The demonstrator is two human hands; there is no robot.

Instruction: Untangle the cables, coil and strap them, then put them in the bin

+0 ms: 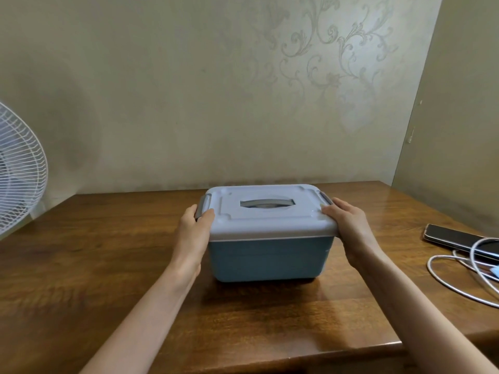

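Note:
A blue plastic bin point(270, 257) with a pale lid point(267, 211) stands in the middle of the wooden table, lid on. A grey carry handle lies folded flat in the lid's recess. My left hand point(195, 230) grips the bin's left side, thumb on the lid and fingers around the grey left latch point(203, 206). My right hand point(348, 228) holds the right side, thumb on the lid's corner near the grey right latch point(325, 198). A white cable point(459, 276) lies in loose loops at the table's right edge. What is inside the bin is hidden.
A phone point(459, 240) lies at the right under part of the white cable. A white fan point(19, 168) stands at the left edge. The wooden table point(108, 252) meets the wall behind the bin, and its front edge is near me.

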